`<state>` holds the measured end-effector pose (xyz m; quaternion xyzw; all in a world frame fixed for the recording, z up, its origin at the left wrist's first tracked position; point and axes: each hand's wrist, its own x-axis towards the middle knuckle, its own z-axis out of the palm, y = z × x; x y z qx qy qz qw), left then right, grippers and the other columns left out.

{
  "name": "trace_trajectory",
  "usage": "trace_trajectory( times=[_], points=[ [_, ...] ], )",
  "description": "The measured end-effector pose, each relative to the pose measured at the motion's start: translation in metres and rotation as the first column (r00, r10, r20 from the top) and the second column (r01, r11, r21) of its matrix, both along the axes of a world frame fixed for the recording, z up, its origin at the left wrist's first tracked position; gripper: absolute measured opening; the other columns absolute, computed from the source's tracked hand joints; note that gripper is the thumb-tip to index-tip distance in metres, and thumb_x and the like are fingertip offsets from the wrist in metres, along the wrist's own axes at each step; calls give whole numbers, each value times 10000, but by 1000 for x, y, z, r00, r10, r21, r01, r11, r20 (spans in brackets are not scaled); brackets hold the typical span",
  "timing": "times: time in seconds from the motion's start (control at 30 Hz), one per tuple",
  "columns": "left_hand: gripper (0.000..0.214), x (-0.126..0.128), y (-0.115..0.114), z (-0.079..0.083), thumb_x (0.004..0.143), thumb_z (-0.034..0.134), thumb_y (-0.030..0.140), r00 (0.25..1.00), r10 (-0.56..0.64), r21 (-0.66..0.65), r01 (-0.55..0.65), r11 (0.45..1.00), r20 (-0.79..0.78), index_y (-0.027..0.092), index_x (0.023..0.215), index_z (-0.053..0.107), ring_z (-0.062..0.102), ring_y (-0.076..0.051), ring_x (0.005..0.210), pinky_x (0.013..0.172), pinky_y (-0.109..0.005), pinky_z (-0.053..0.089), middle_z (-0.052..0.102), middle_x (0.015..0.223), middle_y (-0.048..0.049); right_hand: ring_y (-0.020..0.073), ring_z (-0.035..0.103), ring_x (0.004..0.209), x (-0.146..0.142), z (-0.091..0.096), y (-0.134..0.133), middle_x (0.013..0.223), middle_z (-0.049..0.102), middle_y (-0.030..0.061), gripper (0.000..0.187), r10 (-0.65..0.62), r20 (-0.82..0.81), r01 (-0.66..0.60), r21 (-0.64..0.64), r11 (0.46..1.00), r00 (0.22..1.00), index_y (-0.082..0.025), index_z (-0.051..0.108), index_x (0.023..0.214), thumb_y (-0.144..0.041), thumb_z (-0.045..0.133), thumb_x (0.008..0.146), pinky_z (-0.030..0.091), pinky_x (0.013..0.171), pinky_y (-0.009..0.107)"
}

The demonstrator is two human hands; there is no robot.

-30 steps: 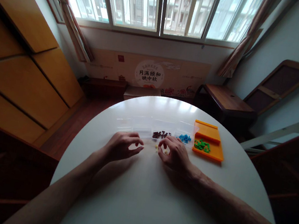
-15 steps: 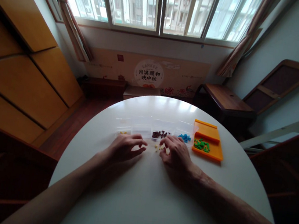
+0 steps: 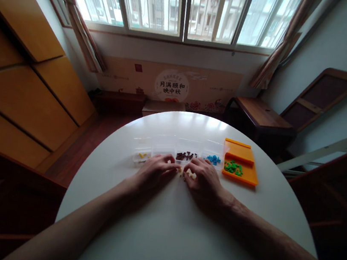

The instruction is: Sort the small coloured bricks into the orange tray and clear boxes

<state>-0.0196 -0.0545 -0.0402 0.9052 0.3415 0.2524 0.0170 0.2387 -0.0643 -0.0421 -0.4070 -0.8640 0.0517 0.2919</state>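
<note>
My left hand point(image 3: 159, 170) rests low over the white table, thumb and fingertips drawn together beside a few small cream-coloured pieces point(image 3: 180, 173). Whatever lies between those fingertips is too small to make out. Facing it, my right hand point(image 3: 203, 176) curls with thumb and index finger nearly meeting. More pale pieces point(image 3: 191, 174) show through the gap of that hand. Just beyond the hands, a clear plastic box holds dark brown pieces point(image 3: 185, 156). Blue pieces point(image 3: 213, 159) fill another clear box, and yellow pieces point(image 3: 142, 155) lie in one left of my left hand.
At the right stands an orange tray point(image 3: 243, 158) with green pieces point(image 3: 233, 167) in its near part. The round white table point(image 3: 158, 239) ends in a curved far edge. Past it are a wooden stool point(image 3: 261, 111) and a printed panel point(image 3: 130, 70) below the window.
My left hand has moved right, toward my right hand, and its fingers have closed together. The yellow pieces show more fully now. My right hand's thumb and index finger have come closer together.
</note>
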Motion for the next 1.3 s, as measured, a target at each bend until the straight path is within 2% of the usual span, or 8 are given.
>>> trace_trajectory(
  times=[0.3, 0.53, 0.77, 0.93, 1.07, 1.2, 1.3],
  points=[
    [168, 6, 1, -3, 1088, 651, 282, 999, 38, -19, -38, 999, 8, 250, 1060, 813, 726, -205, 907, 847, -331, 573, 768, 1138, -65, 248, 671, 917, -4, -4, -1, 920, 737, 45, 75, 5, -23, -5, 14, 1000, 1000, -230, 739, 896, -177, 747, 949, 456, 906, 397],
    [159, 5, 0, -2, 1084, 660, 292, 1000, 19, -25, -19, 1000, 17, 258, 1087, 815, 731, -197, 913, 865, -329, 557, 777, 1127, -55, 244, 674, 920, -5, -6, 0, 921, 743, 40, 73, 1, -33, -1, -3, 1000, 999, -228, 739, 901, -175, 757, 949, 443, 904, 385],
    [103, 7, -3, 3, 1013, 705, 205, 997, 79, 5, -79, 997, 9, 233, 1003, 804, 717, -185, 867, 861, -321, 528, 791, 1082, -39, 244, 669, 927, -7, -6, -2, 922, 743, 43, 92, -7, -53, 6, -10, 1000, 999, -228, 726, 887, -162, 767, 937, 440, 914, 370],
    [83, -21, 2, 26, 982, 728, 242, 987, 149, 84, -153, 985, 57, 235, 951, 804, 654, -142, 749, 794, -293, 502, 781, 1043, -24, 232, 656, 871, -8, -5, 0, 887, 708, 38, 89, 10, -100, -6, 44, 999, 995, -224, 700, 912, -179, 715, 987, 424, 861, 358],
    [100, -61, 3, 47, 961, 722, 271, 952, 292, -36, -290, 956, 88, 229, 917, 802, 599, -123, 706, 724, -269, 471, 747, 986, -7, 215, 680, 901, -6, -7, 2, 958, 709, 44, 105, 83, -178, -71, 71, 995, 981, -216, 685, 1015, -157, 612, 1062, 433, 878, 347],
    [145, -89, 5, 51, 959, 726, 342, 931, 355, -131, -343, 930, 86, 237, 896, 804, 570, -103, 669, 657, -251, 436, 721, 949, 15, 200, 676, 891, -5, -7, 2, 1007, 721, 47, 112, 103, -222, -88, 77, 993, 970, -215, 680, 1061, -172, 585, 1105, 443, 876, 350],
    [122, -92, 7, 48, 945, 758, 349, 928, 358, -136, -343, 929, 102, 245, 933, 820, 558, -97, 661, 654, -247, 440, 723, 967, 15, 190, 669, 862, -4, -5, 1, 1012, 733, 43, 109, 120, -255, -100, 88, 991, 959, -219, 687, 1072, -182, 594, 1116, 452, 857, 352]
  ],
)
